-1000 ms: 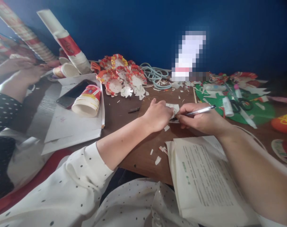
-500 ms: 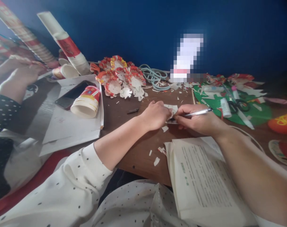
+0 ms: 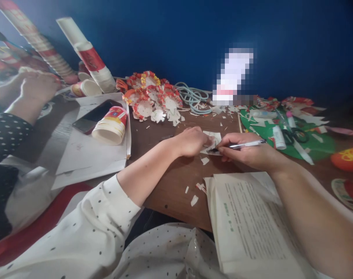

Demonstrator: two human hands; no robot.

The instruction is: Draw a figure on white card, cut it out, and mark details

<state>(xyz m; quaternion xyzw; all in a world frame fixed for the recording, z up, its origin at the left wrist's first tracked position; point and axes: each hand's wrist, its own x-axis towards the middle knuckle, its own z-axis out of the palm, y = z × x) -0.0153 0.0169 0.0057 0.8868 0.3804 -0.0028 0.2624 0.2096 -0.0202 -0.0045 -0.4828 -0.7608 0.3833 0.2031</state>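
Left hand: our left hand [image 3: 193,142] lies over the left side of the small white paper piece, fingers bent and bearing down; we cannot tell whether they also pinch it.
Right hand: our right hand [image 3: 247,154] holds a slim silver-and-clear pen [image 3: 250,143] in a narrow writing grip, its dark tip down at the lower part of the paper.
Small white paper piece: the white paper piece [image 3: 217,135] lies flat between our hands on the brown wooden tabletop [image 3: 176,174]; a pale shape shows on it, though we cannot tell whether it is drawn or laid on top.
Slip risk: if our left fingers ease off, the pen's push could turn the paper and send the line astray.
Smear risk: our fingertips sit close to the pen tip, so wet ink might smudge.
Bump risk: a loose white scrap [image 3: 205,160] lies just below the paper and could catch under it if we shift it.
Crowding: a printed cream-paper booklet [image 3: 246,221] lies beneath our right forearm in this view; a wide sweep might nudge it.
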